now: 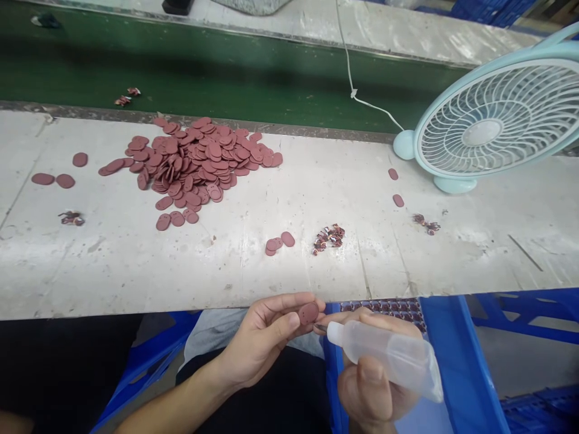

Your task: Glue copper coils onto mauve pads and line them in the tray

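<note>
Below the table's front edge, my left hand pinches a reddish-brown oval disc with small holes between thumb and fingers. My right hand is wrapped round a translucent squeeze bottle, tilted with its nozzle toward the left. The thin dark tip sits close by the disc's lower right edge; whether it touches, I cannot tell. On the table nearest my hands lie a few loose discs and a small cluster of crumpled dark red and white pieces.
A large heap of the same discs covers the table's left middle. At the right stands a light blue fan with a white cord. Behind runs a green belt. A blue crate holding rows of dark red pieces is below.
</note>
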The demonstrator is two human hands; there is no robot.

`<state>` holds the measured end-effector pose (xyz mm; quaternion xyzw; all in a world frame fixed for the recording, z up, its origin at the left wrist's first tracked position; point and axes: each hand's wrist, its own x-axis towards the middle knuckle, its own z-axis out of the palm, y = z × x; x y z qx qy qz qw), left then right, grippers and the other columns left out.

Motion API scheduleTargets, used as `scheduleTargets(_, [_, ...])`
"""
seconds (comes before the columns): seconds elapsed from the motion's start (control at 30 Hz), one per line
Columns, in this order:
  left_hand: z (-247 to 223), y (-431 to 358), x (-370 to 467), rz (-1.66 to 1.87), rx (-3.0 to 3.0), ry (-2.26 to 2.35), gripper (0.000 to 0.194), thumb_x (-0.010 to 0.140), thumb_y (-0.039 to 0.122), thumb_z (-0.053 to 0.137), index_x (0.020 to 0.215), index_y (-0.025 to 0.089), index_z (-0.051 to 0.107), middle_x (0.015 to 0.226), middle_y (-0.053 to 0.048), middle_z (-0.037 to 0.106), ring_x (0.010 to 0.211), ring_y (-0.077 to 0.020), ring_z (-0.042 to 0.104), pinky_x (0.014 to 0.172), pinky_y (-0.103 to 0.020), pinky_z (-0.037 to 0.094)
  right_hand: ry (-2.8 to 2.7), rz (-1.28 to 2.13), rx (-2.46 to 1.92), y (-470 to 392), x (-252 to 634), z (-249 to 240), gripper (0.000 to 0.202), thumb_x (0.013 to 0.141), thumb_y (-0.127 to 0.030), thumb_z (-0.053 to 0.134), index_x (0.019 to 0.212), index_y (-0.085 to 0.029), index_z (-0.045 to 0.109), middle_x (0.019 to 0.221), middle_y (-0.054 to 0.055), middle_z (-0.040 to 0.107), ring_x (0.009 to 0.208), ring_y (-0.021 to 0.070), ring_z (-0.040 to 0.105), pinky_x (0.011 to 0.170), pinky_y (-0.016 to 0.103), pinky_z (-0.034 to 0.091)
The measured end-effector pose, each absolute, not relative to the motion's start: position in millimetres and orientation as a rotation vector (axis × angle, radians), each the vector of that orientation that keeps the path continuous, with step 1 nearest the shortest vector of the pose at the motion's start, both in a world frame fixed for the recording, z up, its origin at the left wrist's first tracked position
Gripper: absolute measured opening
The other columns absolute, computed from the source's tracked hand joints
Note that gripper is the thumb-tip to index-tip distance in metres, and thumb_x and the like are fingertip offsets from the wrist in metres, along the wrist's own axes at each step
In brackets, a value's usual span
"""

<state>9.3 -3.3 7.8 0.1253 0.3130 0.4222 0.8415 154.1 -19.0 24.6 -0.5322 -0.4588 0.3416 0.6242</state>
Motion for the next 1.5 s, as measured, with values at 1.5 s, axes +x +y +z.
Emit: scheduleTargets(1.5, [11.4,8.3,-19.6,1.062,0.344,0.888,0.023,0.082,0.026,0.077,0.104,0.020,0.078,0.106,-0.011,0.080,0.100,-0.0225,0.073,0.086,-0.029,0.054,-1.284,1.299,-1.316,29.3,181.7,44.0,0.020,0.086,-0.027,0.073,0.106,-0.027,0.074,0.096,0.005,0.073,0.078,0.0185,0.071,0.062,0.029,0.062])
